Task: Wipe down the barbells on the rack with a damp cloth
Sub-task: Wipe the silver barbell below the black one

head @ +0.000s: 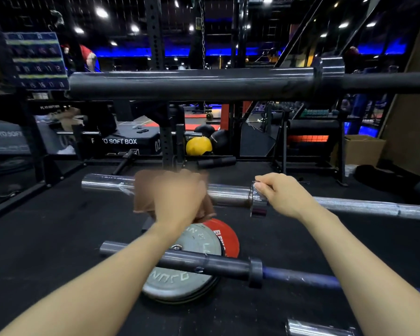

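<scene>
Here the left hand (180,197) clamps a blurred brown cloth (143,195) on the shiny chrome barbell (228,194), right hand (283,192) gripping its collar (258,204).

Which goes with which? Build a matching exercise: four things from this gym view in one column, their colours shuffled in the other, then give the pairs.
Things:
1. cloth that the left hand holds on the barbell sleeve
2. medicine ball behind the rack post
3. top weight plate on the floor
4. shaft of the nearest barbell

Colours:
A. yellow
B. blue
C. brown
D. grey

Pairs: 1-C, 2-A, 3-D, 4-B
</scene>
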Tool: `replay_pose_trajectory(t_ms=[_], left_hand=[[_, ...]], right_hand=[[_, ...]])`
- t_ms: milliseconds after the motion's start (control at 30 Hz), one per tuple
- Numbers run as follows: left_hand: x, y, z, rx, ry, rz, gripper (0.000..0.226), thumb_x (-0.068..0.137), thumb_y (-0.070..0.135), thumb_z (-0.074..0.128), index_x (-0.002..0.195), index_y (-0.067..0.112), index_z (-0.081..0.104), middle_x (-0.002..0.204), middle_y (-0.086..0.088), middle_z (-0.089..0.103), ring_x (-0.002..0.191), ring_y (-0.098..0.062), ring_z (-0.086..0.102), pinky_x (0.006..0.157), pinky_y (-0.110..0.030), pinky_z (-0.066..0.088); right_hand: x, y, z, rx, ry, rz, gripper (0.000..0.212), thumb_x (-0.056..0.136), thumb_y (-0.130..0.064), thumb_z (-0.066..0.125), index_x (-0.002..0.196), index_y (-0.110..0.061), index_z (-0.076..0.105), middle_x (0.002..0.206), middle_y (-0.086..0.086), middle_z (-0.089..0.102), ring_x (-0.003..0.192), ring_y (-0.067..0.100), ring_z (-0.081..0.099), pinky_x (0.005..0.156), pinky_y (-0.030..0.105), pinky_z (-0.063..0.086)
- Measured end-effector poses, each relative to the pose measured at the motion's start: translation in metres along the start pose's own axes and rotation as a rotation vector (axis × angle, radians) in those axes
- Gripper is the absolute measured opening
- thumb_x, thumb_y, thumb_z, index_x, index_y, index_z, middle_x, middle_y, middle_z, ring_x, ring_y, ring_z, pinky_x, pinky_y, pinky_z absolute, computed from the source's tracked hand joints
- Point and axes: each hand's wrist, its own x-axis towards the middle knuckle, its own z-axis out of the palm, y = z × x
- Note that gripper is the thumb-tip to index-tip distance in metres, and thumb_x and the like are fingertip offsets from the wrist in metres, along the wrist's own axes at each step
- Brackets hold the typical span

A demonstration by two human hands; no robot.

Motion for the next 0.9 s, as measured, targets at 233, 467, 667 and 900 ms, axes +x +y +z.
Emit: replay_pose_trajectory(t_ms=[233,467,667,900], left_hand=[[0.006,0.001,0.006,-0.080,-0.005,0.302,0.033,0.091,0.046,0.040,0.104,0.031,0.066,0.094,0.010,0.064,0.082,-0.021,0.055,0.074,-0.037,0.040],[0.013,-0.081,0.005,0.015,-0.066,-0.027,0.039,0.090,0.044,0.030,0.095,0.030,0.066,0.094,0.008,0.063,0.089,-0.023,0.052,0.081,-0.038,0.034],[0.004,-0.012,0.008,-0.091,-0.017,0.134,0.030,0.091,0.044,0.039,0.094,0.032,0.067,0.090,0.010,0.063,0.084,-0.020,0.054,0.079,-0.037,0.033],[0.018,-0.103,0.003,0.069,-0.125,0.041,0.041,0.090,0.042,0.028,0.090,0.028,0.066,0.091,0.006,0.064,0.082,-0.024,0.054,0.072,-0.035,0.038]], right_hand=[[0.012,-0.062,0.025,-0.271,0.195,-0.110,0.025,0.100,-0.025,0.041,0.105,-0.014,0.062,0.111,0.006,0.057,0.109,0.027,0.051,0.077,0.035,0.046],[0.015,-0.089,0.056,-0.318,0.129,-0.092,0.015,0.099,-0.019,0.045,0.096,-0.013,0.059,0.104,0.005,0.056,0.105,0.027,0.049,0.063,0.032,0.035],[0.020,-0.105,0.052,-0.257,0.159,-0.026,0.015,0.096,-0.014,0.044,0.103,-0.011,0.058,0.110,0.006,0.058,0.110,0.027,0.052,0.069,0.029,0.036],[0.021,-0.096,0.056,-0.307,0.138,-0.023,0.016,0.089,-0.004,0.052,0.077,-0.014,0.051,0.067,-0.002,0.041,0.075,0.028,0.044,0.048,0.024,0.024]])
